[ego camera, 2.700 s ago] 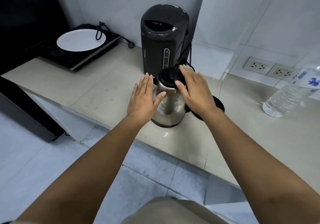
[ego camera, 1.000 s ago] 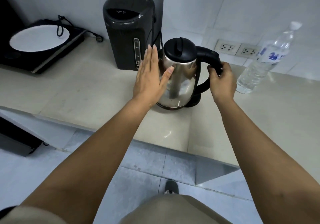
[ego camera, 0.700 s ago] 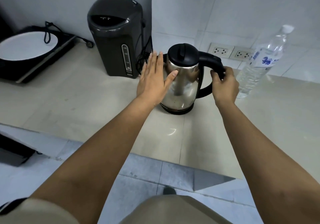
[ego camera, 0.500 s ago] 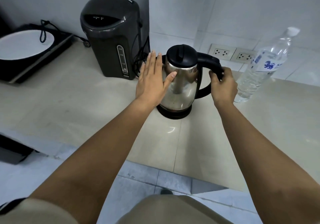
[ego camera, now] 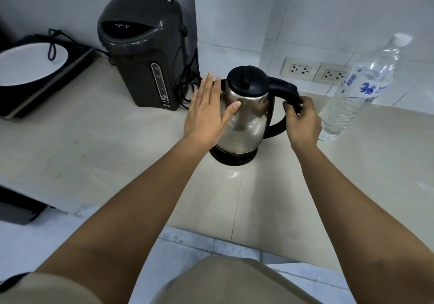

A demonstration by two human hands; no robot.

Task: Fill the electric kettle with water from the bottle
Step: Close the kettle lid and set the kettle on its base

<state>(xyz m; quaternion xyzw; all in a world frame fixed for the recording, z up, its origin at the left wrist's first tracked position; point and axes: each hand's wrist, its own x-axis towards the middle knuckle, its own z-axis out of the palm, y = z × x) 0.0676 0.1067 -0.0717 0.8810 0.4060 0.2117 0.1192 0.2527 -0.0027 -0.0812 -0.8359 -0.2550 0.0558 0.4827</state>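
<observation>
Steel, black-lidded electric kettle (ego camera: 244, 120): left hand (ego camera: 206, 113) presses its side, grip wide; right hand (ego camera: 303, 123) holds its black handle (ego camera: 284, 87) in its grip.

I am holding the silver kettle (ego camera: 249, 116) by its black handle (ego camera: 281, 87); the clear bottle (ego camera: 340, 111) is showing a white cap (ego camera: 402, 39) and, seemingly, blue print.

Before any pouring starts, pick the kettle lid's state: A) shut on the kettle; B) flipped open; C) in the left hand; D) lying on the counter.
A: the black lid sits shut on the kettle; the right hand grips its handle and the left hand lies flat against its side.
</observation>
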